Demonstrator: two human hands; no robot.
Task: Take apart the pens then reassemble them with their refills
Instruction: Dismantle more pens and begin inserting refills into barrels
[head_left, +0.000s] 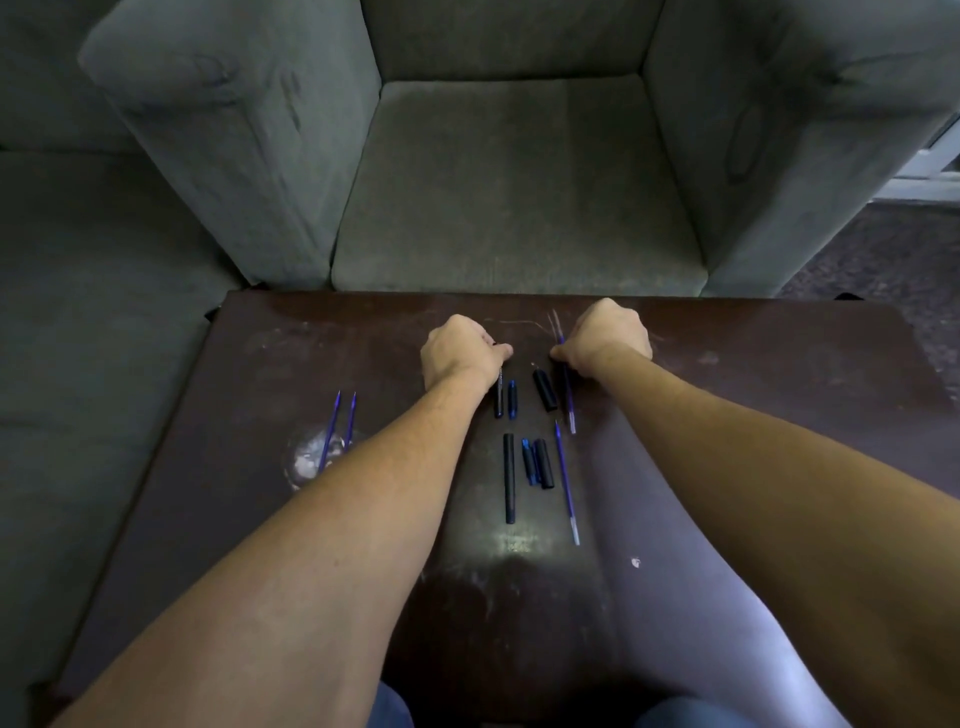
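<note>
Pen parts lie on a dark brown table (727, 415). My left hand (457, 353) is closed on the top of a black pen barrel (498, 397). My right hand (605, 335) grips a blue refill (567, 395) that sticks out above and below the fist. Between the hands lie a blue-tipped end piece (512, 399) and a black cap (544, 389). Nearer me lie a long black barrel (509, 478), a blue piece (530, 461), another black cap (544, 463) and a second blue refill (566, 480). Two more refills (337, 428) lie to the left.
A grey-green armchair (514, 182) stands right behind the table's far edge, and a sofa seat (78, 312) runs along the left. A pale scuffed patch (311, 460) marks the table under the left refills. Dark carpet (883, 249) shows at the right.
</note>
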